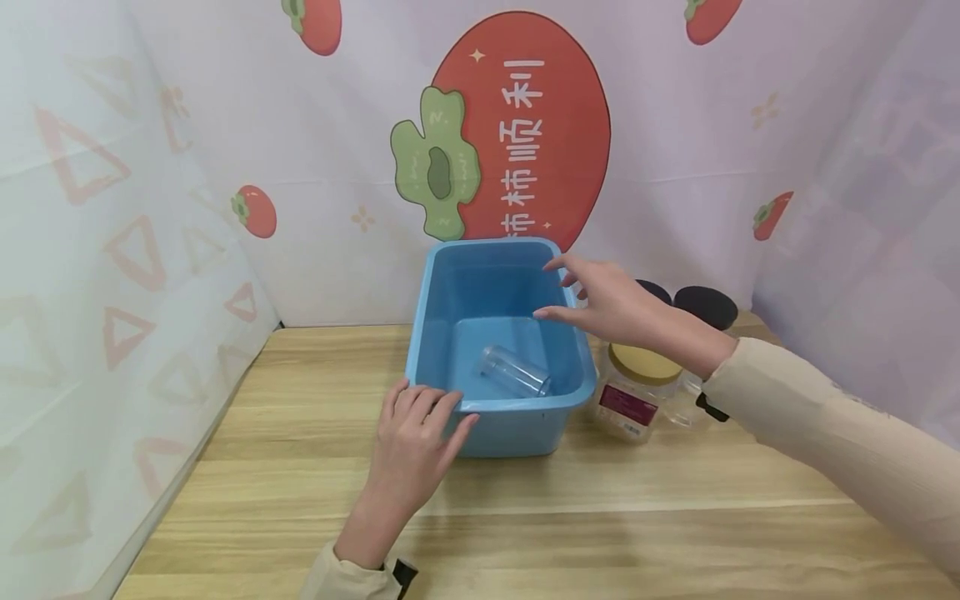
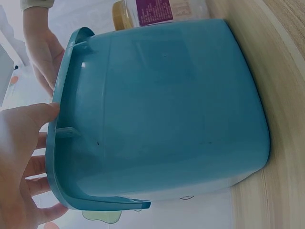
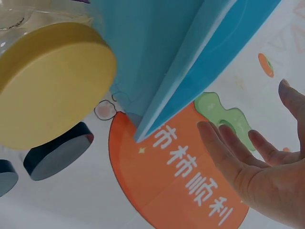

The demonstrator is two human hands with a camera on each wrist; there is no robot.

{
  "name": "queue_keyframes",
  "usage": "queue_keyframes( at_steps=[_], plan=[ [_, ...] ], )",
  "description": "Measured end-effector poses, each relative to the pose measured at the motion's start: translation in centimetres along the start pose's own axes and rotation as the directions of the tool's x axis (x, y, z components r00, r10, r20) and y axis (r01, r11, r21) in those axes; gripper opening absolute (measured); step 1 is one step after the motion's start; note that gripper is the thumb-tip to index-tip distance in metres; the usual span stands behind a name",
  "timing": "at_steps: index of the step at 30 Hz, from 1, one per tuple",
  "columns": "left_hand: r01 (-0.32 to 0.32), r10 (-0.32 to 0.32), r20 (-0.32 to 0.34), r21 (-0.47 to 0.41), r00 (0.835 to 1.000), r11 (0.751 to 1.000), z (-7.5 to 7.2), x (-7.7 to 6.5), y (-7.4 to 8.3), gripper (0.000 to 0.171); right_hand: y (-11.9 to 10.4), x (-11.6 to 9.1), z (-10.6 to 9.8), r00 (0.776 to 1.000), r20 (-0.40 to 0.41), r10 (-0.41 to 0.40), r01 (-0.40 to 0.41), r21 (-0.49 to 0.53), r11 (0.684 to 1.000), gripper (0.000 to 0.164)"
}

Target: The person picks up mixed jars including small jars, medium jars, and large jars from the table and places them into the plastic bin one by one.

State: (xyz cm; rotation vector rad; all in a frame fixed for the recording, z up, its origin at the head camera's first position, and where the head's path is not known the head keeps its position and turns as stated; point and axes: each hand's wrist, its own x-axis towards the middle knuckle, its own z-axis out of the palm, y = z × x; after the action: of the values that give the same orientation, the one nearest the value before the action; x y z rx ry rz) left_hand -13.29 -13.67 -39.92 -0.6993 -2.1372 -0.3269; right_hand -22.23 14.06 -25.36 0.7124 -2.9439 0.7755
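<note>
A blue plastic bin stands on the wooden table, its open top facing up. On its floor a clear cylindrical container lies on its side. My left hand grips the near left corner of the rim, fingers over the edge; in the left wrist view the thumb presses the rim from one side while the fingers go behind it. Over the bin's right rim hovers my right hand, thumb and fingers spread apart with nothing between them. The right wrist view shows that hand beside the bin wall.
Right of the bin, close to it, stands a clear jar with a yellow lid and a dark red label. Containers with black lids stand behind it, partly hidden by my right forearm. A printed cloth hangs behind the table.
</note>
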Motion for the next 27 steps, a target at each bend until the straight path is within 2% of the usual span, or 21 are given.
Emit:
queue_keyframes(
  at_steps=[7, 12, 14, 16, 20, 23, 27],
  plan=[
    [-0.008, 0.008, -0.017, -0.002, 1.0, 1.0, 0.1, 0.0, 0.0, 0.03, 1.3, -1.1, 0.0, 0.997, -0.071, 0.006, -0.005, 0.017, 1.0, 0.067],
    [-0.001, 0.001, -0.022, 0.01, 1.0, 1.0, 0.2, 0.0, 0.0, 0.055, 1.9, -1.6, 0.3, 0.995, -0.098, 0.009, -0.008, 0.013, 1.0, 0.067],
    [0.001, -0.001, -0.022, 0.013, 1.0, 1.0, 0.2, 0.0, 0.1, 0.058, 2.0, -1.8, 0.4, 0.994, -0.109, 0.01, -0.009, 0.009, 1.0, 0.067],
    [-0.001, 0.001, -0.019, 0.013, 1.0, 1.0, 0.2, 0.0, 0.0, 0.057, 2.1, -2.0, 0.5, 0.992, -0.122, 0.008, -0.007, 0.001, 1.0, 0.067],
    [-0.007, 0.007, -0.01, 0.003, 1.0, 1.0, 0.2, 0.0, -0.1, 0.043, 2.3, -2.3, 0.5, 0.989, -0.145, -0.003, 0.002, -0.008, 1.0, 0.065],
    [-0.007, 0.007, -0.004, 0.006, 1.0, 1.0, 0.1, 0.0, 0.0, 0.042, 2.5, -2.5, 0.4, 0.988, -0.156, -0.009, 0.007, -0.015, 1.0, 0.063],
    [-0.003, 0.003, 0.003, 0.022, 1.0, 1.0, 0.0, 0.1, 0.1, 0.057, 2.8, -2.9, 0.4, 0.986, -0.167, -0.002, 0.0, -0.014, 1.0, 0.063]
  ],
)
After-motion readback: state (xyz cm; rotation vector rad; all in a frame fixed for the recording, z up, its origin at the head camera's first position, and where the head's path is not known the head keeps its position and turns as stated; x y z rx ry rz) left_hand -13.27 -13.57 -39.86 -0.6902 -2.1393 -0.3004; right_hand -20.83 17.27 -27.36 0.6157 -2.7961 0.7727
